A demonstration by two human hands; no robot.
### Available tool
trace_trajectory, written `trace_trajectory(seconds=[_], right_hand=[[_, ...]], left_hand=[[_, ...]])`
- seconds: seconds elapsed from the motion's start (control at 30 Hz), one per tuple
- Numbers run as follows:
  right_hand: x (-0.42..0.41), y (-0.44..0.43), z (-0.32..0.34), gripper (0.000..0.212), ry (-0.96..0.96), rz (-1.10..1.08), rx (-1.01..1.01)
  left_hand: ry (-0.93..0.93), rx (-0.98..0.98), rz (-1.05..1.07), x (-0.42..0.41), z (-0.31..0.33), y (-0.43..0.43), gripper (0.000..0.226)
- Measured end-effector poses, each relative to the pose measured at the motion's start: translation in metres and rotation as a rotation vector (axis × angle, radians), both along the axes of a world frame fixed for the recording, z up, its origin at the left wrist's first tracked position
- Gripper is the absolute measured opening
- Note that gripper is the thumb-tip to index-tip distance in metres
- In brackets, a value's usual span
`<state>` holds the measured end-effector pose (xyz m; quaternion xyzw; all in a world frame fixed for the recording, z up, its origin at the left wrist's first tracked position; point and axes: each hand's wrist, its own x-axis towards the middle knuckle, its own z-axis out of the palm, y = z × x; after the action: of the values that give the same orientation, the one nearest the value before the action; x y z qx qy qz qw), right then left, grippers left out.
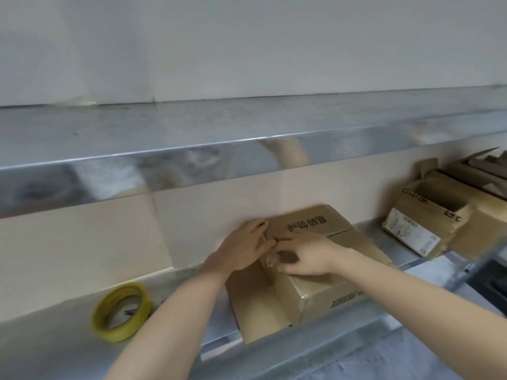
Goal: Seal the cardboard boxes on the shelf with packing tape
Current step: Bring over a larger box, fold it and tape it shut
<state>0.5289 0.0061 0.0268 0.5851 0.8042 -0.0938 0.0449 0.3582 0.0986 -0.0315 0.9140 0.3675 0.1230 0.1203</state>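
Note:
A brown cardboard box (323,289) stands on the metal shelf (68,344), pushed against the back wall. Its top flaps lie folded down, printed characters showing on the far one. A side flap (255,303) hangs open toward me on the left. Both hands meet over the box's top left edge. My left hand (241,246) pinches a thin strip of clear tape between thumb and fingers. My right hand (307,253) grips the crumpled end of that clear tape (271,259) against the box top. A yellow-rimmed roll of packing tape (120,311) lies on the shelf to the left.
A second cardboard box (422,218) with raised, torn flaps and a white label sits at the right of the shelf, more cardboard behind it. An upper steel shelf (192,154) overhangs the work area. A small dark item lies by the roll.

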Motion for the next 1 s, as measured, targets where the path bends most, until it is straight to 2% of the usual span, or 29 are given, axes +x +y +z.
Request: trace_trajectory(seconds=[0.1,0.27,0.4,0.53,0.63,0.77,1.0], right_hand=[[0.007,-0.013,-0.003,0.063,0.084,-0.020,-0.087],[0.012,-0.026,-0.006,0.086,0.144,0.000,-0.133],[0.014,-0.030,-0.007,0.097,0.139,0.032,-0.088],[0.018,-0.033,-0.013,0.113,0.108,0.080,-0.096],[0.019,-0.034,-0.019,0.115,0.100,0.096,-0.075],[0.018,-0.035,-0.018,0.123,-0.010,0.139,-0.015],[0.016,-0.034,-0.013,0.127,0.005,0.154,-0.060]], left_hand=[[0.058,-0.022,-0.090,-0.010,0.005,0.005,0.094],[-0.022,0.160,-0.073,0.001,-0.002,-0.001,0.096],[0.109,0.235,-0.066,0.007,-0.002,0.000,0.096],[0.150,0.251,-0.097,0.004,-0.003,-0.001,0.097],[0.144,0.251,-0.101,0.002,-0.002,-0.001,0.098],[0.161,0.231,-0.106,0.004,0.000,-0.003,0.098],[0.148,0.212,-0.077,0.010,0.004,-0.006,0.095]])
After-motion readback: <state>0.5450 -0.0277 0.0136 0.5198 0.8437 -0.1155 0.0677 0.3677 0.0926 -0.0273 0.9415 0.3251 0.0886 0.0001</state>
